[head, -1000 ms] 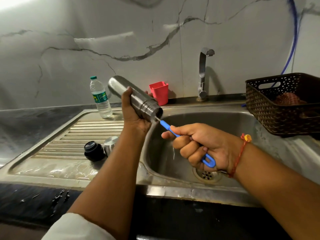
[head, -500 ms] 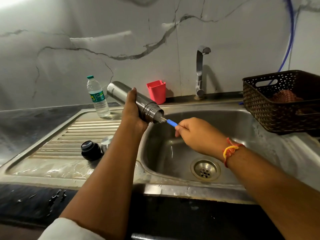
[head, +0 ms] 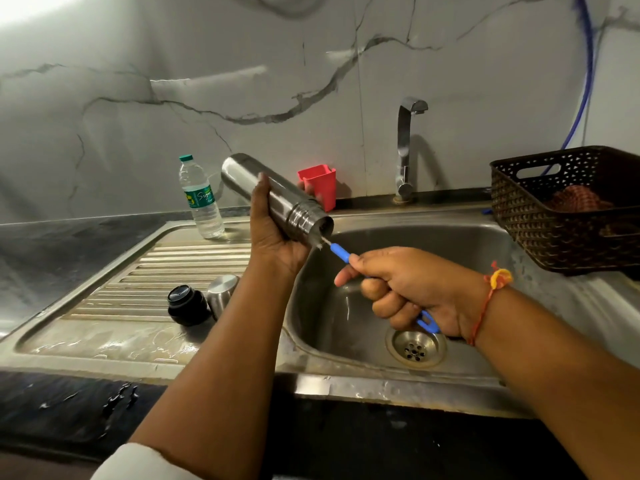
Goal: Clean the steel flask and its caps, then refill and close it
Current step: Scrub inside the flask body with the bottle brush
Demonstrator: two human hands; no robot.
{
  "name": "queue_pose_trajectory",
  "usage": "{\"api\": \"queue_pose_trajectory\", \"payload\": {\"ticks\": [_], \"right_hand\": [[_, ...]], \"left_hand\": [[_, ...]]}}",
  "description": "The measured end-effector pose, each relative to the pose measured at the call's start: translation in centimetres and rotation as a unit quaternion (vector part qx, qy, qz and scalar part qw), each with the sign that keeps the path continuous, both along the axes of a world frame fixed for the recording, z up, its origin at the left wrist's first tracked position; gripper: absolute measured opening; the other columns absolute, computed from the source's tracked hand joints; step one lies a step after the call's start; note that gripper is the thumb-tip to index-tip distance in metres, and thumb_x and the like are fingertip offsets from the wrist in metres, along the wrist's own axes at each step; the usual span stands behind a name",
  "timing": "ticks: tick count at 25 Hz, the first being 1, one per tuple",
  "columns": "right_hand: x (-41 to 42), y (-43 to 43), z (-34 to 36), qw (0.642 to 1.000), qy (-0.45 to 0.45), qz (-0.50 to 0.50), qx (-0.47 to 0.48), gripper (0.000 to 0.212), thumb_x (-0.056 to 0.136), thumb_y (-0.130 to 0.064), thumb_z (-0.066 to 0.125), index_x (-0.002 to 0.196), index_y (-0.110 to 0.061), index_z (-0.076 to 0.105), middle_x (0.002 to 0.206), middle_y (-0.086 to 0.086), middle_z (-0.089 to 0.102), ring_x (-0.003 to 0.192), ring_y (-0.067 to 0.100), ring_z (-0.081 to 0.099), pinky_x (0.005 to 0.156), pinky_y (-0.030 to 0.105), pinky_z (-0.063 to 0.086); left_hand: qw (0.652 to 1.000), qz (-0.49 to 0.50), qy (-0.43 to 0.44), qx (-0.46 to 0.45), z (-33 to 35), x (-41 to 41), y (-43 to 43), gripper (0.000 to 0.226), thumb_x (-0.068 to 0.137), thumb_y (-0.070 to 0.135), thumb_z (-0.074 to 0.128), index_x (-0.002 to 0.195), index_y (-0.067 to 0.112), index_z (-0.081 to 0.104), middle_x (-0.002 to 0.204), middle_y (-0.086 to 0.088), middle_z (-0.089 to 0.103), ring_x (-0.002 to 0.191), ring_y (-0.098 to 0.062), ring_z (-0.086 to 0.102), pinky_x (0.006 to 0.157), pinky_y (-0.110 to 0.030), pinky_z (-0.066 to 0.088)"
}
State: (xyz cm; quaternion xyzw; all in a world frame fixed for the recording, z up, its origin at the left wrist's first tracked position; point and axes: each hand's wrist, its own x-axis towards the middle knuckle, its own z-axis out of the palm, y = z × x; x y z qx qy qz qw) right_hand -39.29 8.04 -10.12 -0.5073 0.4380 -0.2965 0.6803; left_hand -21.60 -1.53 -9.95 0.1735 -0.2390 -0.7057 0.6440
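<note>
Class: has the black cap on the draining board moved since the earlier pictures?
No. The black cap keeps its place against the ridges of the draining board, beside the steel cap.

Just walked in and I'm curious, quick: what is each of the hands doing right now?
Left hand: closed, holding the steel flask.
Right hand: closed, holding the blue brush, bristle end at the flask's mouth.

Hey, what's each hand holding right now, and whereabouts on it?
The left hand grips the steel flask around its middle; the right hand grips the blue brush by its handle.
</note>
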Motion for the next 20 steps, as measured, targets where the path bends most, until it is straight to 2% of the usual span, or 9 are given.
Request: {"api": "queue_pose_trajectory", "payload": {"ticks": [2, 4, 5, 7, 9, 12, 15, 18, 20], "right_hand": [[1.1, -0.5, -0.7, 0.978, 0.151, -0.061, -0.127, 0.033, 0.104, -0.035, 0.042, 0.096, -0.014, 0.067, 0.053, -0.006, 0.037, 0.037, 0.006, 0.026, 0.036, 0.018, 0.019], [1.1, -0.6, -1.1, 0.919, 0.288, -0.090, -0.252, 0.032, 0.103, -0.032, 0.044, 0.090, -0.018, 0.069, 0.047, -0.009, 0.045, 0.034, 0.004, 0.037, 0.037, 0.019, 0.027], [0.9, -0.6, -1.1, 0.891, 0.340, -0.078, -0.292, 0.031, 0.103, -0.031, 0.044, 0.090, -0.019, 0.069, 0.051, -0.008, 0.049, 0.039, 0.004, 0.043, 0.041, 0.018, 0.030], [0.9, -0.6, -0.9, 0.852, 0.409, -0.045, -0.323, 0.029, 0.103, -0.032, 0.042, 0.092, -0.021, 0.067, 0.065, -0.004, 0.055, 0.054, 0.008, 0.049, 0.050, 0.024, 0.033], [1.5, -0.9, -0.9, 0.820, 0.461, -0.048, -0.335, 0.027, 0.103, -0.035, 0.041, 0.094, -0.022, 0.062, 0.079, 0.002, 0.061, 0.066, 0.016, 0.054, 0.055, 0.030, 0.035], [1.8, -0.8, -1.2, 0.797, 0.492, -0.057, -0.347, 0.024, 0.103, -0.038, 0.038, 0.091, -0.027, 0.057, 0.083, 0.004, 0.060, 0.068, 0.020, 0.055, 0.053, 0.031, 0.034], [1.4, -0.8, -1.7, 0.769, 0.515, -0.056, -0.375, 0.029, 0.103, -0.040, 0.036, 0.081, -0.028, 0.050, 0.080, 0.003, 0.059, 0.065, 0.021, 0.055, 0.055, 0.032, 0.037], [1.5, -0.8, -1.7, 0.777, 0.503, -0.061, -0.373, 0.025, 0.103, -0.039, 0.037, 0.093, -0.027, 0.056, 0.081, 0.002, 0.058, 0.066, 0.020, 0.055, 0.054, 0.031, 0.037], [1.2, -0.8, -1.7, 0.783, 0.493, -0.052, -0.375, 0.025, 0.104, -0.038, 0.036, 0.090, -0.026, 0.054, 0.078, 0.001, 0.057, 0.064, 0.018, 0.055, 0.053, 0.031, 0.037]], "left_hand": [[0.995, 0.056, -0.070, 0.041, 0.0, -0.6, 0.0, 0.078, 0.074, 0.040, 0.085, 0.135, 0.007, 0.049, 0.101, -0.015, 0.068, 0.080, -0.027, 0.072, 0.071, -0.041, 0.062], [0.987, 0.086, -0.100, 0.088, 0.2, -0.1, -0.5, 0.066, 0.079, 0.039, 0.083, 0.127, 0.006, 0.051, 0.103, -0.015, 0.068, 0.079, -0.027, 0.072, 0.069, -0.041, 0.061], [0.984, 0.099, -0.099, 0.113, 0.3, 0.5, -1.0, 0.061, 0.080, 0.039, 0.083, 0.122, 0.005, 0.053, 0.102, -0.014, 0.068, 0.080, -0.028, 0.071, 0.069, -0.042, 0.061], [0.976, 0.127, -0.093, 0.152, 0.2, 1.4, -1.5, 0.056, 0.080, 0.039, 0.083, 0.117, 0.005, 0.056, 0.097, -0.013, 0.069, 0.078, -0.028, 0.071, 0.065, -0.044, 0.061], [0.969, 0.136, -0.119, 0.171, -0.3, 1.2, -1.7, 0.062, 0.078, 0.038, 0.085, 0.122, 0.007, 0.055, 0.103, -0.013, 0.070, 0.080, -0.030, 0.072, 0.065, -0.047, 0.061], [0.965, 0.141, -0.145, 0.170, 0.0, 1.2, -1.5, 0.056, 0.080, 0.034, 0.083, 0.118, 0.008, 0.053, 0.106, -0.013, 0.069, 0.081, -0.030, 0.073, 0.068, -0.048, 0.062], [0.959, 0.178, -0.131, 0.179, -0.2, 1.8, -2.2, 0.071, 0.075, 0.033, 0.087, 0.129, 0.011, 0.046, 0.110, -0.016, 0.070, 0.080, -0.033, 0.075, 0.067, -0.052, 0.061], [0.957, 0.173, -0.153, 0.174, -0.4, 1.0, -1.7, 0.075, 0.074, 0.032, 0.088, 0.132, 0.011, 0.045, 0.111, -0.017, 0.070, 0.080, -0.033, 0.076, 0.067, -0.050, 0.062], [0.954, 0.209, -0.128, 0.170, 0.1, 1.6, -2.0, 0.075, 0.076, 0.031, 0.087, 0.134, 0.012, 0.042, 0.113, -0.017, 0.068, 0.083, -0.034, 0.075, 0.069, -0.054, 0.062]]}}
